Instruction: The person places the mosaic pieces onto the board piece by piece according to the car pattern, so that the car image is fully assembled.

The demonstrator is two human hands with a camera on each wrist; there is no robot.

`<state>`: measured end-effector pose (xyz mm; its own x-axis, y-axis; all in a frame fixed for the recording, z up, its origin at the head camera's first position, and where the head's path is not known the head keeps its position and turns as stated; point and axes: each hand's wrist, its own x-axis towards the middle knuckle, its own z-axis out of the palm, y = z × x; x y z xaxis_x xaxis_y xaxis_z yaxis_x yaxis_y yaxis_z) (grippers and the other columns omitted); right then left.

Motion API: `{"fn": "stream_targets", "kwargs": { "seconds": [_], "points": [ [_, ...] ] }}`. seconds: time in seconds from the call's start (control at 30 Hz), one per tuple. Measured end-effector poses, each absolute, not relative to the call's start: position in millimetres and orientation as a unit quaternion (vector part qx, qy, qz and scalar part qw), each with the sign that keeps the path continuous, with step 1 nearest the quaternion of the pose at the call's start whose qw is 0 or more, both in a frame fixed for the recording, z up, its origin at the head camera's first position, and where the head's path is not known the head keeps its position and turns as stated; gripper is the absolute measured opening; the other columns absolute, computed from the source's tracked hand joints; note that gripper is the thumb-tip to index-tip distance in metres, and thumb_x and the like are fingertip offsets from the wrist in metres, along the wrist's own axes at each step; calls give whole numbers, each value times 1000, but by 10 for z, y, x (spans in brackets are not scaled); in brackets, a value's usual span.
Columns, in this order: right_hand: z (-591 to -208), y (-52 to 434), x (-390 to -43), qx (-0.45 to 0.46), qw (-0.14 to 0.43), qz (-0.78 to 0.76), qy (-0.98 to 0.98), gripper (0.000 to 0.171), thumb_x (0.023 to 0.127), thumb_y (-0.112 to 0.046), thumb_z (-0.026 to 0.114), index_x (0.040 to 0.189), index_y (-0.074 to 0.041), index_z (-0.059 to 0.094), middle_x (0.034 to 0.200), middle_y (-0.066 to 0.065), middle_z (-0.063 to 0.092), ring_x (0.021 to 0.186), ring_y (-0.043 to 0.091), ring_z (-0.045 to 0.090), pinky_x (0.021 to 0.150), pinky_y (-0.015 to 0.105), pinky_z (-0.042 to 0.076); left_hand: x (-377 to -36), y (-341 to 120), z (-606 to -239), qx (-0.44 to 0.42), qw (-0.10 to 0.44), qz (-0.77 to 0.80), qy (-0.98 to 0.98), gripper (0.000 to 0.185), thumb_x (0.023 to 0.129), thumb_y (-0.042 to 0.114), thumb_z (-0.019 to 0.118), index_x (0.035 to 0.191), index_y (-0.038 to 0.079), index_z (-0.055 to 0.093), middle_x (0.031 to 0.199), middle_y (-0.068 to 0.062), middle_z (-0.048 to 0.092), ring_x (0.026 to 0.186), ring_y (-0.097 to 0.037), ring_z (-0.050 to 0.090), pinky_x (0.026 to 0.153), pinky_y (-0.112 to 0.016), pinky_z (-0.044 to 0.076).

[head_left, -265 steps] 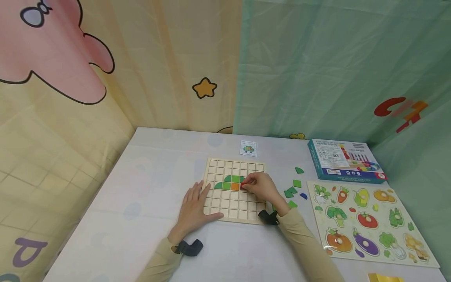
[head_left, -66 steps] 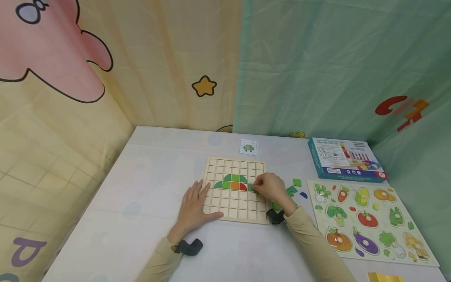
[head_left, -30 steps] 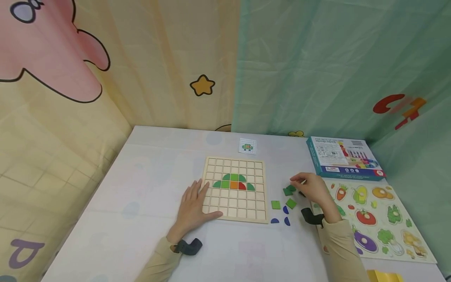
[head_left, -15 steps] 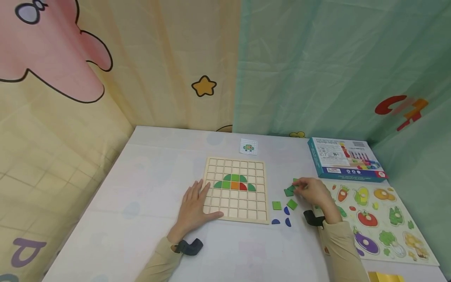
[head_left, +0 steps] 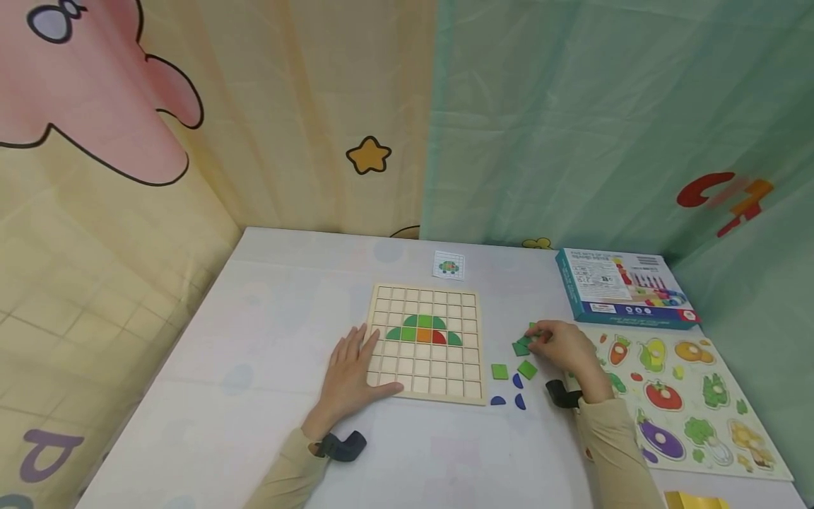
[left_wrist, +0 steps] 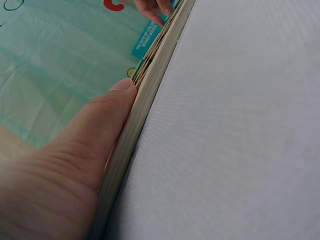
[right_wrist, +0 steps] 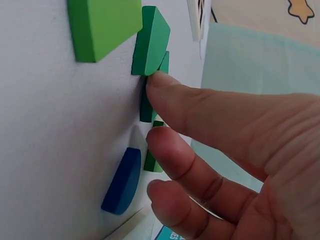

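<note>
My left hand [head_left: 346, 375] rests with spread fingers on the left edge of a wooden grid board [head_left: 439, 385]; the left wrist view shows its thumb [left_wrist: 107, 110] along the board's side. Green, orange and red tiles sit in the board's cells, among them an orange square [head_left: 424, 336] and a red quarter-circle [head_left: 439, 337]. To the right of the board, my right hand [head_left: 566, 350] pinches at a dark green quarter-circle tile [right_wrist: 145, 105], thumb against it; the index finger is hidden in the right wrist view. Another dark green tile [right_wrist: 151, 42] touches it.
Light green squares [head_left: 499, 371] and blue half-circles [head_left: 498, 400] lie right of the board. A small pattern card [head_left: 449, 266] lies behind it. At the right are a box [head_left: 626, 286] and a vegetable puzzle board [head_left: 687, 410]; a yellow object [head_left: 696, 500] is at the front edge.
A red quarter-circle and a further green quarter-circle have come onto the board. My right hand has moved from the board right to the loose tiles. The left hand stays put.
</note>
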<state>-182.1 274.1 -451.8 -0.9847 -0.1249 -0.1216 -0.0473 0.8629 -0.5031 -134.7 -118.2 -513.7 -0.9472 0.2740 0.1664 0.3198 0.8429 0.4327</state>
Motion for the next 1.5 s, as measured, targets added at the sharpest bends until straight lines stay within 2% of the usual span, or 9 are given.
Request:
{"fn": "stream_targets", "kwargs": {
  "seconds": [0.2, 0.47, 0.77, 0.9, 1.03, 1.3, 1.5],
  "points": [
    [-4526, 2672, -1857, -54, 60, -251, 965, 16, 82, -16, 73, 96, -9, 70, 73, 0, 59, 65, 18, 51, 56, 31, 38, -1347, -1184, -5136, -156, 49, -231, -959, 108, 70, 67, 69, 149, 6, 29, 154, -18, 18, 142, -32, 8, 113, -48, 9],
    [-4549, 2637, -1916, -40, 69, -249, 965, 21, 82, -17, 73, 101, -9, 72, 72, -1, 56, 67, 18, 49, 56, 31, 35, -1343, -1180, -5129, -157, 48, -234, -958, 107, 70, 67, 69, 148, 5, 30, 154, -18, 18, 142, -32, 8, 112, -48, 9],
    [-4537, 2633, -1972, -60, 68, -253, 963, 14, 80, -14, 76, 91, -8, 69, 78, 3, 56, 73, 22, 50, 62, 35, 40, -1342, -1183, -5136, -158, 52, -230, -959, 108, 70, 67, 69, 149, 5, 29, 154, -18, 18, 142, -32, 8, 113, -48, 9],
    [-4557, 2618, -1980, -78, 47, -267, 959, 14, 78, -10, 77, 84, -7, 65, 78, 4, 56, 73, 23, 50, 65, 36, 42, -1344, -1184, -5146, -160, 57, -235, -957, 107, 70, 67, 69, 149, 6, 29, 154, -18, 19, 142, -32, 9, 112, -48, 10],
    [-4582, 2589, -1958, -79, 24, -282, 956, 15, 77, -7, 77, 81, -6, 62, 71, 3, 55, 67, 21, 49, 60, 33, 40, -1345, -1185, -5159, -161, 59, -236, -956, 107, 70, 69, 67, 148, 6, 30, 153, -18, 20, 141, -33, 9, 112, -49, 11],
    [-4595, 2383, -1885, -68, -21, -315, 946, 12, 80, -4, 74, 88, -1, 65, 70, 3, 55, 63, 19, 49, 55, 31, 42, -1334, -1188, -5141, -159, 53, -239, -956, 107, 70, 66, 69, 148, 5, 30, 154, -18, 19, 142, -33, 8, 112, -48, 9],
    [-4606, 2023, -1816, -116, -42, -338, 933, 11, 79, -3, 75, 86, -3, 67, 70, 0, 56, 62, 15, 49, 54, 29, 44, -1348, -1190, -5157, -159, 51, -236, -957, 107, 71, 67, 68, 149, 7, 28, 154, -18, 18, 142, -32, 8, 113, -48, 9]
  ]
}}
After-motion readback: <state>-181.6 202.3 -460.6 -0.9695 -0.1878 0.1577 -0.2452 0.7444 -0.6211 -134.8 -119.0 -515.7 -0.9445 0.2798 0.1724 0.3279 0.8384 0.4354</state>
